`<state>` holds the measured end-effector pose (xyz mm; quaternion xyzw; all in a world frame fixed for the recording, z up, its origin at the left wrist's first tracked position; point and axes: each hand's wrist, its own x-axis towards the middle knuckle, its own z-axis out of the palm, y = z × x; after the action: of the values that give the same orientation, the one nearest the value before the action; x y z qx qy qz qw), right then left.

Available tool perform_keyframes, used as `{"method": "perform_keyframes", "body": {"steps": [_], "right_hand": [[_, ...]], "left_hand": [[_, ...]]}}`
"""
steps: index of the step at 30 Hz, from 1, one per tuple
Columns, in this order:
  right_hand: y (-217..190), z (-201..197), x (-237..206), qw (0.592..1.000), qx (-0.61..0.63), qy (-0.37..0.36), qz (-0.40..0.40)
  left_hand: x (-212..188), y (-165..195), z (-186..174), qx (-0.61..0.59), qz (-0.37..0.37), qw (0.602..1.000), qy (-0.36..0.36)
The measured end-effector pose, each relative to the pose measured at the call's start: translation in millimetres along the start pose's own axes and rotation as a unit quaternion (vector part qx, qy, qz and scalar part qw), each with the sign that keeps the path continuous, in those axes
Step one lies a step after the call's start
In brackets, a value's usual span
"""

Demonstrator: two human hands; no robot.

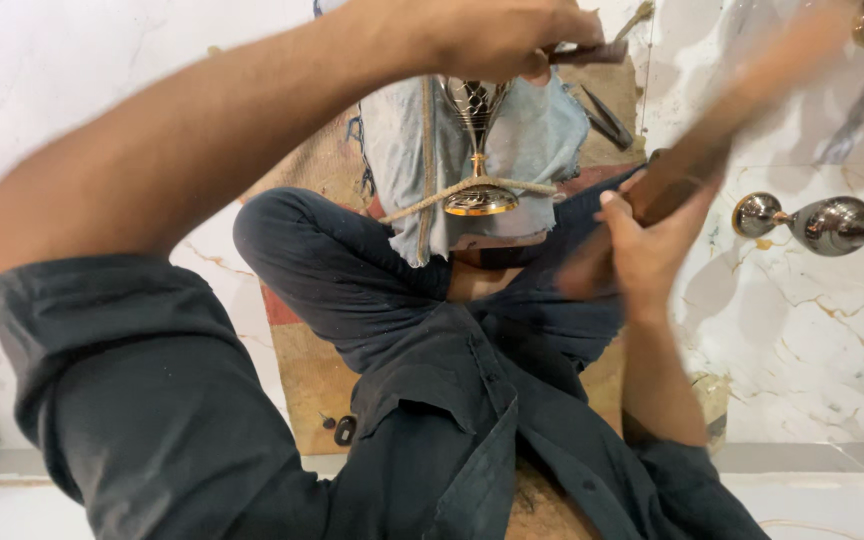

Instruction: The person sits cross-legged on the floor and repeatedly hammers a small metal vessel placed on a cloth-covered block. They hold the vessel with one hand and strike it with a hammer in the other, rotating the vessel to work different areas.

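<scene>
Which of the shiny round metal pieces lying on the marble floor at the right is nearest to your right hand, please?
The small round knob with the gold-coloured rim, just beyond the right hand; the larger chrome piece lies farther right.

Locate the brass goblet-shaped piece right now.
Head view, upper centre: the brass piece stands inverted on pale blue cloth, tied by rope, just under the left hand, left of the right hand.

Left arm stretches way out across the top of the view, sleeve rolled up past the elbow, bare forearm angled up to the left hand (492, 35), which is curled closed, knuckles up. Right forearm rises from the bottom, elbow bent, right hand (642, 235) wrapped in a fist, though it's motion-blurred so finger positions are hard to call. Legs folded cross-legged below.
</scene>
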<state>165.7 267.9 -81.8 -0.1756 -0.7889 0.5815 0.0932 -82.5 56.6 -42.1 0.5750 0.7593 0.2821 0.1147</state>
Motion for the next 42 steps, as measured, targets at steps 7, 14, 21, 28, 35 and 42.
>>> {"method": "perform_keyframes", "body": {"steps": [7, 14, 21, 28, 35, 42], "right_hand": [[-92.1, -54.3, 76.7, 0.874, -0.388, -0.126, -0.264], [-153.7, -47.2, 109.5, 0.865, -0.424, -0.194, -0.185], [-123.0, -72.1, 94.2, 0.821, -0.398, -0.178, -0.368], [-74.1, -71.7, 71.6, 0.839, -0.450, -0.081, -0.294], [0.5, -12.0, -3.0, 0.968, -0.219, 0.006, -0.125], [38.3, 33.9, -36.7, 0.964, -0.134, 0.118, -0.195]], "left_hand": [[-45.3, 5.8, 13.3, -0.018, -0.113, 0.984, 0.133], [-68.3, 17.2, 44.0, -0.055, -0.095, 0.932, 0.346], [-68.8, 20.9, 51.1, -0.090, -0.109, 0.911, 0.386], [-61.2, 21.9, 23.9, -0.020, -0.015, 0.963, 0.270], [-16.7, 9.1, 2.8, -0.027, -0.004, 1.000, -0.008], [-3.2, 2.0, -1.2, 0.017, 0.105, 0.988, -0.108]]}}
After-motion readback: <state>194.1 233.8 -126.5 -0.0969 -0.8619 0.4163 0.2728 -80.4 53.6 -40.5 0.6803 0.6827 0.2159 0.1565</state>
